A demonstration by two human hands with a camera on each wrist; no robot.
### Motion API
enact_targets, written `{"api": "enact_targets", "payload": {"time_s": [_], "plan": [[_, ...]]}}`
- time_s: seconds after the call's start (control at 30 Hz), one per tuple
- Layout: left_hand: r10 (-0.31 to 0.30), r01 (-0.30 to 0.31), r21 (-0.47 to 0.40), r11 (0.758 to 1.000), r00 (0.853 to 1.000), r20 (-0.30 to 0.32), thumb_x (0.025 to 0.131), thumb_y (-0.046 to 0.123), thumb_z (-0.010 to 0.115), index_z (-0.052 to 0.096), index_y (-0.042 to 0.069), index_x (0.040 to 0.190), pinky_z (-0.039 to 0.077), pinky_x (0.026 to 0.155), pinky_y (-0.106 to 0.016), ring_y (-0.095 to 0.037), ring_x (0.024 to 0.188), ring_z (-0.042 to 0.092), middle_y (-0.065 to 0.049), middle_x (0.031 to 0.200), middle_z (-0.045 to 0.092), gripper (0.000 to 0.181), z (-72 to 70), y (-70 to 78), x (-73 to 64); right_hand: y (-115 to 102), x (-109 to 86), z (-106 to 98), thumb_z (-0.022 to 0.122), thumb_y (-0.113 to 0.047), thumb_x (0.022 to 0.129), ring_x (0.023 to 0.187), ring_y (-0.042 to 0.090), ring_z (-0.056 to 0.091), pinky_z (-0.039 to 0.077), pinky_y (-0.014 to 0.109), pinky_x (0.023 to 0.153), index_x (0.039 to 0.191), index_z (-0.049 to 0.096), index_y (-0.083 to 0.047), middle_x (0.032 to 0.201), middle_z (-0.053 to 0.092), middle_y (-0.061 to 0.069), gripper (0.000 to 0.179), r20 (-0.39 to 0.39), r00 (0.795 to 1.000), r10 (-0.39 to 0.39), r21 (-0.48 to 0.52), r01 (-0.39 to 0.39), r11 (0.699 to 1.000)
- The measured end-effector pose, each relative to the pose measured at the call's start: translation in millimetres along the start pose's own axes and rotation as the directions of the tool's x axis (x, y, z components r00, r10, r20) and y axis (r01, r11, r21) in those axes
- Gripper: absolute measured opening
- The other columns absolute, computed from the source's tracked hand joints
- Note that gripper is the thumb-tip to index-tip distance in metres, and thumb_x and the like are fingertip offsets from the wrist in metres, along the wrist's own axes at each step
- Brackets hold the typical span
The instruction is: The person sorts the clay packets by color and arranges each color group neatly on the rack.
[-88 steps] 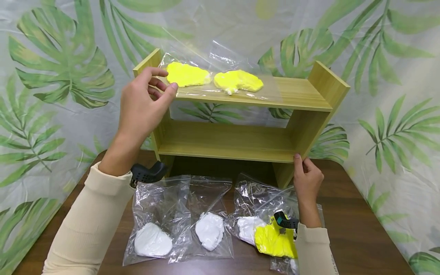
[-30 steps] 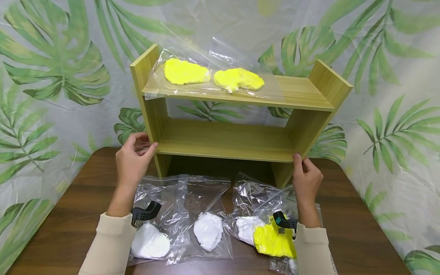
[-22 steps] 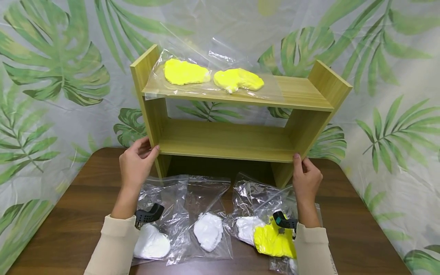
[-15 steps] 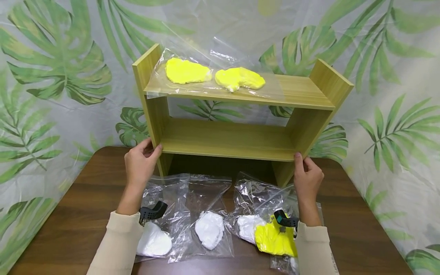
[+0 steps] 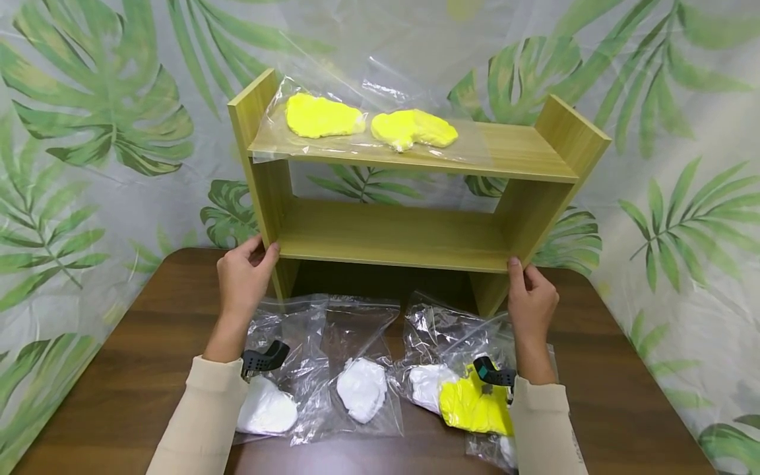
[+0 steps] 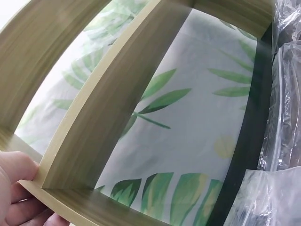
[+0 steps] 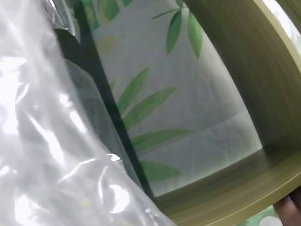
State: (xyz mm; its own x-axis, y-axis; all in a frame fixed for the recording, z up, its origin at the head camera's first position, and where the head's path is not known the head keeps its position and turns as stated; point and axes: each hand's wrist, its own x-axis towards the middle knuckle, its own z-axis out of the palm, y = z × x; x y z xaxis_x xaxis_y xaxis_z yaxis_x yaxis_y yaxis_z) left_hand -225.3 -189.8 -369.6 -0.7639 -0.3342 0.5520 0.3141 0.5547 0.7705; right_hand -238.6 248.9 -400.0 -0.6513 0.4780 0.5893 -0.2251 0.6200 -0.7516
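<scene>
"Leaf-printed sheeting (image 5: 107,86) hangs behind everything, and the dark wood tabletop (image 5: 600,382) reaches back towards it. What stands there?"

"A light wooden shelf unit (image 5: 392,234), near the far side, upright, its front towards the person. Its long axis runs left to right, with the right end a little nearer."

"And the hands?"

"Each has an end. The left hand (image 5: 245,277) pinches the left side panel (image 5: 270,204) at the lower board's level, thumb in front, fingers round the outside. The right hand (image 5: 531,300) pinches the other end at about the same height, thumb on the front edge."

"What's in the way?"

"Clear zip bags (image 5: 356,316), lying just before the base. Plastic overlaps the right foot, so I can't tell whether it touches the wood below."

"What do they contain?"

"A left white lump (image 5: 266,409), partly behind the left wrist camera (image 5: 265,358); a middle white lump (image 5: 362,390); and a right white lump (image 5: 429,388), overlapped by a bright yellow slab (image 5: 475,404). The right forearm crosses that slab's edge."

"Anything higher?"

"2 bagged pieces on the top board: a left yellow piece (image 5: 324,116) and a right yellow piece (image 5: 412,129), side by side, plastic hanging over the front edge."
</scene>
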Motion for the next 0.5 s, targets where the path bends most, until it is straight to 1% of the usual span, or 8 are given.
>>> {"api": "enact_targets", "payload": {"time_s": [0.07, 0.17, 0.3, 0.4, 0.5], "plan": [[-0.002, 0.002, 0.005, 1.0, 1.0, 0.002, 0.089, 0.015, 0.066, 0.069, -0.003, 0.114, 0.042, 0.063, -0.001, -0.028, 0.086, 0.071, -0.021, 0.1, 0.07, 0.031, 0.0, -0.5, 0.0, -1, 1.6, -2, 0.061, -0.046, 0.092, 0.049, 0.008, 0.036, 0.027, 0.026, 0.048, 0.06, 0.052, -0.006, 0.049, 0.041, -0.008, 0.052, 0.023, 1.0, 0.0, -0.004, 0.0, 1.0], [0.001, -0.001, 0.023, 1.0, 1.0, 0.006, 0.09, 0.017, 0.066, 0.07, -0.002, 0.114, 0.041, 0.062, -0.001, -0.027, 0.085, 0.071, -0.021, 0.098, 0.07, 0.031, -0.3, -0.5, -0.3, -4, 3.7, -6, 0.061, -0.045, 0.092, 0.053, 0.007, 0.042, 0.031, 0.024, 0.052, 0.068, 0.061, -0.006, 0.053, 0.047, -0.014, 0.046, 0.068, 0.998, 0.012, -0.014, -0.011, 1.0], [0.011, -0.011, 0.031, 0.999, 1.0, 0.008, 0.091, 0.018, 0.065, 0.071, -0.001, 0.112, 0.041, 0.062, -0.001, -0.027, 0.083, 0.071, -0.02, 0.096, 0.071, 0.029, -0.5, -0.8, -0.1, -8, 5.7, -14, 0.062, -0.045, 0.092, 0.055, 0.008, 0.044, 0.032, 0.023, 0.054, 0.076, 0.067, -0.007, 0.054, 0.05, -0.018, 0.041, 0.133, 0.991, 0.03, -0.04, -0.025, 0.999], [0.02, -0.02, 0.03, 0.999, 1.0, 0.001, 0.09, 0.017, 0.065, 0.072, -0.001, 0.11, 0.04, 0.061, -0.001, -0.027, 0.082, 0.071, -0.02, 0.095, 0.071, 0.028, 0.6, -1.3, -0.1, -9, 7.1, -21, 0.061, -0.046, 0.092, 0.053, 0.007, 0.045, 0.033, 0.024, 0.052, 0.077, 0.068, -0.007, 0.055, 0.055, -0.01, 0.042, 0.189, 0.981, 0.036, -0.063, -0.024, 0.998], [0.022, -0.022, 0.025, 0.999, 1.0, -0.007, 0.09, 0.017, 0.066, 0.072, -0.001, 0.11, 0.04, 0.061, -0.001, -0.027, 0.082, 0.071, -0.021, 0.095, 0.071, 0.028, 1.2, -2.2, -1.0, -12, 8.1, -28, 0.059, -0.048, 0.092, 0.054, -0.003, 0.053, 0.04, 0.018, 0.052, 0.09, 0.074, -0.009, 0.069, 0.069, 0.003, 0.041, 0.261, 0.963, 0.059, -0.071, -0.042, 0.997]]}}
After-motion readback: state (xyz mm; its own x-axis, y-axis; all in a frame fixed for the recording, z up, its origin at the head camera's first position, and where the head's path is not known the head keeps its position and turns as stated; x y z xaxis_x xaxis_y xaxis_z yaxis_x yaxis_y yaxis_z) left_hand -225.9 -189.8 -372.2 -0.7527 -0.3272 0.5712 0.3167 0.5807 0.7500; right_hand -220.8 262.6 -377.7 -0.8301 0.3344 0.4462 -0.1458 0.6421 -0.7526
